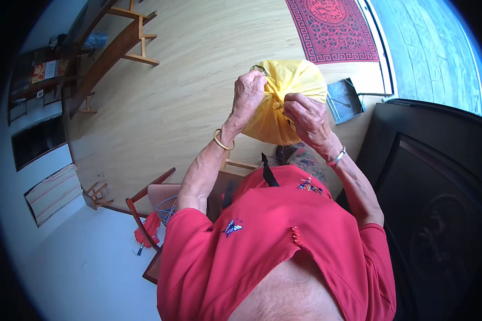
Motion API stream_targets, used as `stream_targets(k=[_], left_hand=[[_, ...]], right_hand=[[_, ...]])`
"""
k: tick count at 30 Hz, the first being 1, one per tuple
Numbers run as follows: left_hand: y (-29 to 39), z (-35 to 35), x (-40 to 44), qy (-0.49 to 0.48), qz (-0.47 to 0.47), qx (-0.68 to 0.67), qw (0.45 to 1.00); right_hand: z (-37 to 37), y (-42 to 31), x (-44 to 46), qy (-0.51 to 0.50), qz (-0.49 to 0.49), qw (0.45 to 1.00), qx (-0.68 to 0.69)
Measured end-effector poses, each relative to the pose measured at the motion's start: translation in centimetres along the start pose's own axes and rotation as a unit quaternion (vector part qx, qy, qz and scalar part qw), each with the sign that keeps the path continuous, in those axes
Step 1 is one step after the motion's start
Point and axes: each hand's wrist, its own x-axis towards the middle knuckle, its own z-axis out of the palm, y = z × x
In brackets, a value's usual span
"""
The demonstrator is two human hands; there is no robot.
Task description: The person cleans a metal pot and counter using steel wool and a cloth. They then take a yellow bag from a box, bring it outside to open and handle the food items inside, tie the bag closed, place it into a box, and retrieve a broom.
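I see the left hand (249, 91) and right hand (309, 116) pinching the gathered top of a bulging yellow plastic bag (299, 78), upper centre of the frame; a red-and-black patterned rug (334, 33) lies upper right.

Inside of yellow bag (299, 77) invisible

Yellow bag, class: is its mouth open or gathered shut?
Gathered shut: the yellow bag narrows to a bunch between left hand and right hand.

A yellow plastic bag (301, 76) is between left hand (250, 93) and right hand (309, 117); a grey dustpan-like tray (344, 102) lies right, a rectangular red-and-black mat (334, 33) far right, a dark panelled door (439, 208) near right.
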Motion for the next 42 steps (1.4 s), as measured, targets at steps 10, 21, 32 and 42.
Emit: stream_targets(k=[10, 21, 32, 42], left_hand=[[6.1, -2.2, 11.4, -0.157, 0.227, 0.071, 0.958], [7.8, -1.6, 22.8, -0.040, 0.234, -0.010, 0.971], [9.0, -2.9, 31.1, -0.229, 0.158, -0.171, 0.945], [13.3, -0.3, 37.4, -0.173, 0.126, -0.238, 0.947]], right_hand=[[-2.4, 7.3, 9.7, 0.146, 0.236, 0.950, 0.144], [-2.4, 10.0, 18.7, 0.129, 0.026, 0.975, -0.176], [-1.9, 12.3, 22.8, 0.365, 0.326, 0.860, 0.143], [-5.6, 19.9, 26.8, 0.254, 0.303, 0.918, 0.015]])
